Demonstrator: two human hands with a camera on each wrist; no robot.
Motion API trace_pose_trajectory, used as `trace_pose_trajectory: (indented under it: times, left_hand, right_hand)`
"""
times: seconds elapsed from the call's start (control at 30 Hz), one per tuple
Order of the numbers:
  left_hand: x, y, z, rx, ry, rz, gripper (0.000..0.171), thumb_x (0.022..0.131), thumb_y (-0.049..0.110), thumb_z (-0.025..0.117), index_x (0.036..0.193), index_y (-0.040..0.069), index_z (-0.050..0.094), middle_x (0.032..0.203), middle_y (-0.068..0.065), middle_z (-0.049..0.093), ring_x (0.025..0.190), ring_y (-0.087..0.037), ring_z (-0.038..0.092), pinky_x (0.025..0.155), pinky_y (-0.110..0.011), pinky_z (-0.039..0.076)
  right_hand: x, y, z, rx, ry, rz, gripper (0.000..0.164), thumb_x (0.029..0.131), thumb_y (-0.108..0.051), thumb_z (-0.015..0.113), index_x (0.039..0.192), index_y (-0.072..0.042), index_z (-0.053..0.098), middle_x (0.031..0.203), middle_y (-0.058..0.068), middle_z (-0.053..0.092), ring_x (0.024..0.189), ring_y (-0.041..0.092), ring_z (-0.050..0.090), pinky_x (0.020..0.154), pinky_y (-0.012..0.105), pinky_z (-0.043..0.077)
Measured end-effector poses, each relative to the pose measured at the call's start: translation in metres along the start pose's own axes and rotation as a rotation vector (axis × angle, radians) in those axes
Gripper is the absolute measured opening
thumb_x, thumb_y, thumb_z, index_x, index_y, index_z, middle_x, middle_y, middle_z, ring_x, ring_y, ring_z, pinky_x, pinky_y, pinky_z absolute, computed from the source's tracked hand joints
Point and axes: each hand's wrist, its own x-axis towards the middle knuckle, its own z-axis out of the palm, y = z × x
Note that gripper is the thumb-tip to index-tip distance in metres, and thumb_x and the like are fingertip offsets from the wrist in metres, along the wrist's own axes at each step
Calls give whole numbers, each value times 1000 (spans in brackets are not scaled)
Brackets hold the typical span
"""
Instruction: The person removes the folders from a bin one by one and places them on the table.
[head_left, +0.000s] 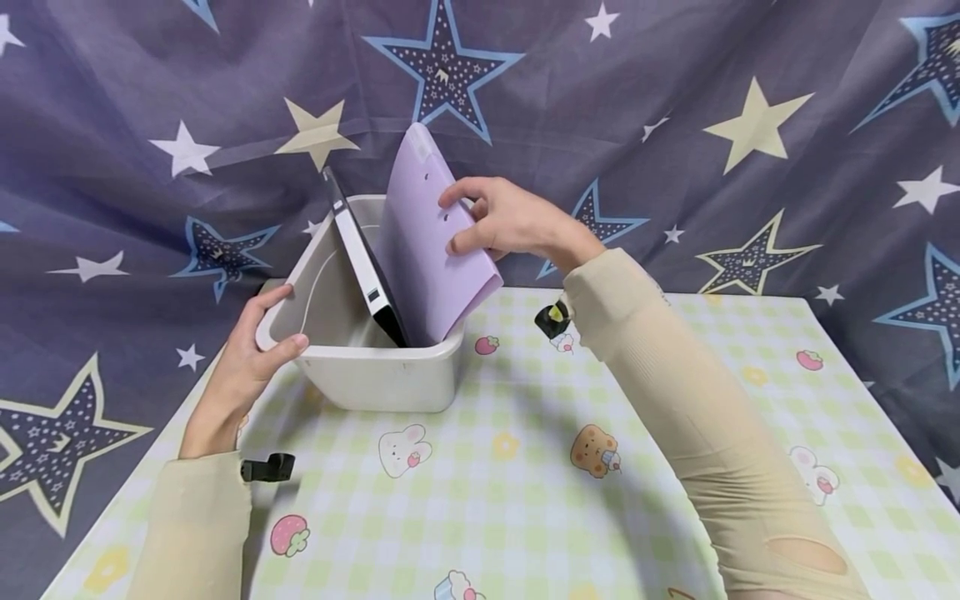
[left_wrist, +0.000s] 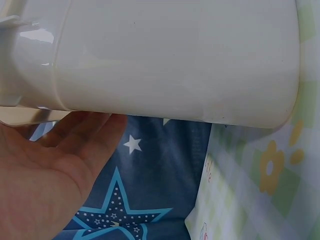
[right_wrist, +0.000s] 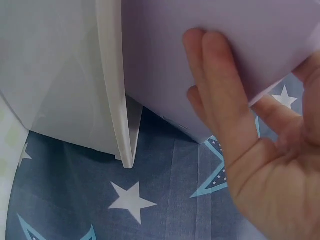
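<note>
A white plastic bin (head_left: 375,379) stands on the table near its back left. Inside it leans a black binder (head_left: 360,258) with a white spine strip. A purple folder (head_left: 420,242) also stands tilted in the bin, its right part sticking out over the rim. My right hand (head_left: 517,221) pinches the folder's upper right edge, with thumb and index finger on the near face and the other fingers (right_wrist: 220,75) behind. My left hand (head_left: 251,354) grips the bin's left rim, thumb over the near corner; in the left wrist view its fingers lie against the outer wall.
A checked tablecloth (head_left: 510,500) with cartoon animals, fruit and flowers covers the table. Close behind the bin hangs a dark blue curtain (head_left: 525,108) with stars. Black wrist mounts (head_left: 268,468) sit on both sleeves.
</note>
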Motion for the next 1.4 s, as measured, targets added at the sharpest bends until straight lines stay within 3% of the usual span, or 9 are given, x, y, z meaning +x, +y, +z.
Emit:
trace_pose_trajectory:
  times: [0.2,0.67,0.83,0.97,1.07,1.23,1.4]
  left_hand:
    - [-2,-1,1,12,-2,0,69,87,9,65,148,17,34,150,-7,30,128,-10,27,99,-25,22]
    - [0,-2,3,17,-4,-1,70,86,8,67,147,15,35,151,-8,30,127,-10,29,98,-21,25]
    - [0,-2,2,18,-7,4,70,86,9,66,148,15,34,151,-8,29,129,-9,26,100,-24,21]
    - [0,-1,1,21,-3,5,70,86,9,66,148,16,34,151,-8,29,125,-11,31,96,-18,26]
    - [-1,0,0,13,2,4,70,86,8,66,148,16,34,151,-7,29,126,-10,30,97,-18,25]
    - [-1,1,-1,11,0,13,70,87,9,66,149,16,34,152,-8,28,131,-10,24,102,-25,19]
    - [0,0,-1,26,-3,-1,70,86,10,66,148,16,34,152,-8,28,129,-10,27,99,-23,23]
  right_hand:
    - [-2,1,1,39,-36,45,63,78,1,70,135,-15,49,112,16,58,93,27,65,74,38,55]
    - [-14,4,-6,97,32,25,67,77,1,72,137,-14,49,112,14,62,93,26,65,75,38,54]
    - [-24,7,-12,131,106,-34,57,77,-1,74,129,-10,54,106,15,65,90,27,66,76,40,54]
    - [-25,9,-13,128,154,-68,43,78,-8,75,117,-9,55,98,18,65,83,28,66,73,42,54]
    - [-24,10,-13,113,133,-70,47,79,-9,75,120,-11,53,101,17,64,84,27,66,73,41,54]
    - [-21,8,-15,129,59,-36,68,78,0,72,139,-14,45,114,13,60,94,26,64,77,39,53]
    - [-17,9,-17,152,63,-20,61,76,2,73,132,-12,51,111,14,62,92,28,65,76,40,54]
